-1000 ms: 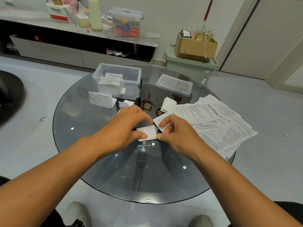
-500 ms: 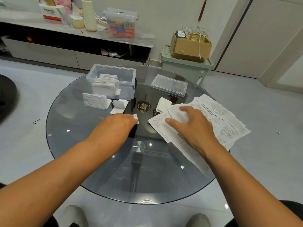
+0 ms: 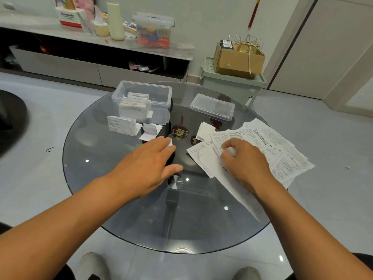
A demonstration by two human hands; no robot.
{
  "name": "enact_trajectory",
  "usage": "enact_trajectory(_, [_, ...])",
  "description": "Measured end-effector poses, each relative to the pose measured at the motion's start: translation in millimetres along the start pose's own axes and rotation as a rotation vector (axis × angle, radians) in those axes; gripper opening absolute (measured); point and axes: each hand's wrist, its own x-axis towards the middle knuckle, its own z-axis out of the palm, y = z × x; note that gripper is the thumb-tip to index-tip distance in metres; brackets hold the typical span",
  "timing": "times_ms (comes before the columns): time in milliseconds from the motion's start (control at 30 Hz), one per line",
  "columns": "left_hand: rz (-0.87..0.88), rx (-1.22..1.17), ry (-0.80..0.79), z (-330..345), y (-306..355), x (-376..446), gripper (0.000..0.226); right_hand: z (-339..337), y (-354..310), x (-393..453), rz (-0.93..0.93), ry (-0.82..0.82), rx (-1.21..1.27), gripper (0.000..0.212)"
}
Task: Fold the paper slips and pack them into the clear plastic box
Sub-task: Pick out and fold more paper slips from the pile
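The clear plastic box [image 3: 161,106] stands open at the far left of the round glass table [image 3: 105,178], with several folded slips [image 3: 134,107] inside. My left hand [image 3: 147,164] lies flat in front of it, fingers straight over a small folded slip [image 3: 170,142] whose corner shows at the fingertips; the thumb is spread apart. My right hand [image 3: 244,160] rests on the pile of printed sheets [image 3: 278,146], its fingers curled and pinching the top paper sheet [image 3: 210,160], which trails toward me.
The box lid [image 3: 212,107] lies at the far middle. Loose folded slips [image 3: 122,125] [image 3: 150,131] [image 3: 204,130] lie near the box and lid. Beyond the table stand a low cabinet [image 3: 96,47] and a green bin [image 3: 232,87] bearing a cardboard box.
Both hands were creasing one slip at the table's centre. My left hand has carried it away toward the box; my right hand moved onto the sheet pile and its fingers curled on a sheet.
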Motion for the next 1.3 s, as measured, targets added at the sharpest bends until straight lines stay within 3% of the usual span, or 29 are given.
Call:
enact_trajectory(67, [0.005,-0.037,0.01,-2,1,1,0.076,-5,-1,1,-0.003,-0.089,-0.028,0.043])
enact_trajectory(167, [0.049,-0.078,0.018,-3,6,4,0.073,-7,2,6,0.018,-0.069,-0.047,0.055])
enact_trajectory(367, [0.096,-0.089,-0.075,10,8,9,0.075,9,7,8,-0.052,0.128,-0.131,0.031])
enact_trajectory(567, [0.07,-0.112,-0.121,11,5,11,0.077,3,10,9,-0.014,0.166,0.058,0.023])
enact_trajectory(733, [0.056,-0.177,-0.122,10,4,12,0.077,3,11,10,0.021,0.103,0.126,0.012])
enact_trajectory(833, [0.053,-0.183,-0.118,10,3,11,0.078,2,8,7,0.022,0.009,0.033,0.051])
enact_trajectory(900, [0.057,-0.186,-0.119,10,2,10,0.077,4,6,7,0.014,0.034,-0.044,0.061])
enact_trajectory(1067, [0.078,-0.202,-0.104,10,2,9,0.073,10,7,9,-0.055,0.134,-0.13,0.03])
enact_trajectory(1200, [0.079,-0.214,-0.075,9,1,9,0.071,5,9,13,-0.018,0.137,0.059,0.019])
enact_trajectory(1300, [0.093,-0.249,-0.02,7,3,10,0.067,2,8,12,-0.025,0.129,0.127,0.024])
